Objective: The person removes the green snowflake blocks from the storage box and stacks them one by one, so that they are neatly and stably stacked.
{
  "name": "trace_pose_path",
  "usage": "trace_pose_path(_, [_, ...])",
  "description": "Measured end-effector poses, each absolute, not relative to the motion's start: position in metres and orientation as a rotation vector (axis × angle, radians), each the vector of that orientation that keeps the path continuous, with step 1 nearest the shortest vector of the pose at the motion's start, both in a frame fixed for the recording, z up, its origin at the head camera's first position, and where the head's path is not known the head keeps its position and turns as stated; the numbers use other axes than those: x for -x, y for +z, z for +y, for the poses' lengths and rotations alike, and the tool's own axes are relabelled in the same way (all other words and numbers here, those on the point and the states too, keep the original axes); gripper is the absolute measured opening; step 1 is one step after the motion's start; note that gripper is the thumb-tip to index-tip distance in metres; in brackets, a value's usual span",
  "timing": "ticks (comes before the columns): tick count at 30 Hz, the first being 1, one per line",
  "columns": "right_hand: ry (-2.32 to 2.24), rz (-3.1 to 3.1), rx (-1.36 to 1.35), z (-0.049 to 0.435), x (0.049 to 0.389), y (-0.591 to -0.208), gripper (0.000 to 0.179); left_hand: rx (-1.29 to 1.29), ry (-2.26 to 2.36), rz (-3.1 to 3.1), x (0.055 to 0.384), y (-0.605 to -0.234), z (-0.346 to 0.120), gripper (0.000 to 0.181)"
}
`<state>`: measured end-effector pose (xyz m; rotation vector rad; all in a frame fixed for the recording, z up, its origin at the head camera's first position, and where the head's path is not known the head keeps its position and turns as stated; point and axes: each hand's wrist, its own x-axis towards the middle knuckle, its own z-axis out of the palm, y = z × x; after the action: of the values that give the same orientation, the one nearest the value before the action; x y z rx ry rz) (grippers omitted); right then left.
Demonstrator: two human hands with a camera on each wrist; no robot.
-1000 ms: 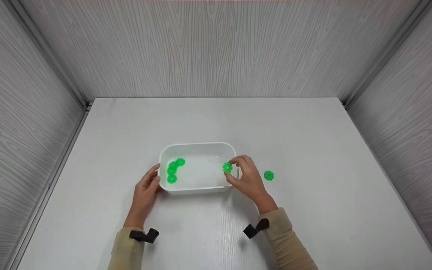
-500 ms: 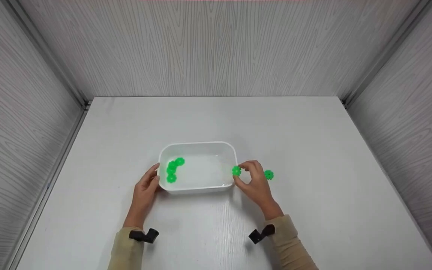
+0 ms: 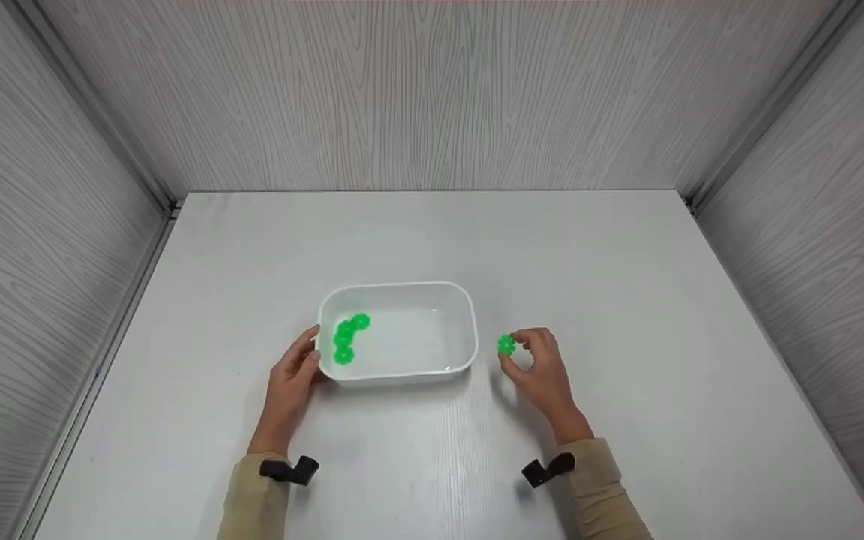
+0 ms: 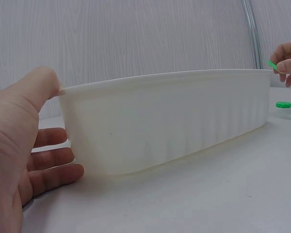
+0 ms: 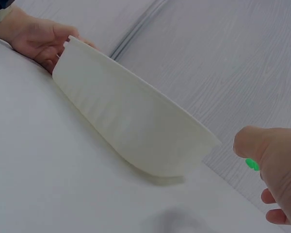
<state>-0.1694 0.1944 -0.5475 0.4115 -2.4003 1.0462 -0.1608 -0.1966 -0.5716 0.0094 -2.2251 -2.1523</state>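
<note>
A white plastic tub (image 3: 432,373) holds several green notched discs (image 3: 344,353) bunched at its left end. My left hand (image 3: 287,397) rests against that end; in the left wrist view its thumb touches the rim and its fingers (image 4: 53,177) lie along the outer wall. Just right of the tub, my right hand (image 3: 544,379) pinches a green notched disc (image 3: 505,344) between thumb and finger, raised above the table. A further green disc (image 4: 283,105) lies on the table below that hand in the left wrist view; in the head view the hand hides it.
The white table (image 3: 432,232) is walled by grey wood-grain panels (image 3: 424,97) at the back and both sides. Each beige-sleeved wrist bears a black strapped camera (image 3: 548,470).
My right hand has moved right with the pinched disc, from over the tub's right end to outside it, and covers the disc on the table. The left hand and tub stay put.
</note>
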Motion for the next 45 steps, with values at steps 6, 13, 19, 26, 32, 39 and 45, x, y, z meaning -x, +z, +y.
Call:
trace_pose_path(6, [1.007,-2.415,-0.325,0.211,0.167,-0.554,0.026,-0.014,-2.113,-2.241,0.162,-0.573,-0.196,0.041])
trace_pose_path(13, [0.955,-2.488,-0.179,0.226,0.168,-0.555,0.026,-0.03,-2.108,-2.244,0.162,-0.571,-0.197,0.041])
trace_pose_path(19, [0.908,-2.602,-0.093,0.236,0.173,-0.559,0.027,-0.02,-2.165,-2.239,0.16,-0.564,-0.196,0.042])
trace_pose_path(26, [0.915,-2.697,0.008,0.24,0.176,-0.561,0.029,-0.021,-2.134,-2.238,0.161,-0.573,-0.197,0.042])
trace_pose_path(32, [0.939,-2.744,0.09,0.239,0.175,-0.563,0.03,0.003,-2.127,-2.218,0.161,-0.575,-0.197,0.044])
trace_pose_path(39, [0.907,-2.784,0.102,0.238,0.176,-0.564,0.03,-0.001,-2.123,-2.231,0.161,-0.573,-0.196,0.044])
trace_pose_path(45, [0.898,-2.807,0.092,0.239,0.176,-0.566,0.031,0.011,-2.123,-2.227,0.161,-0.573,-0.197,0.044])
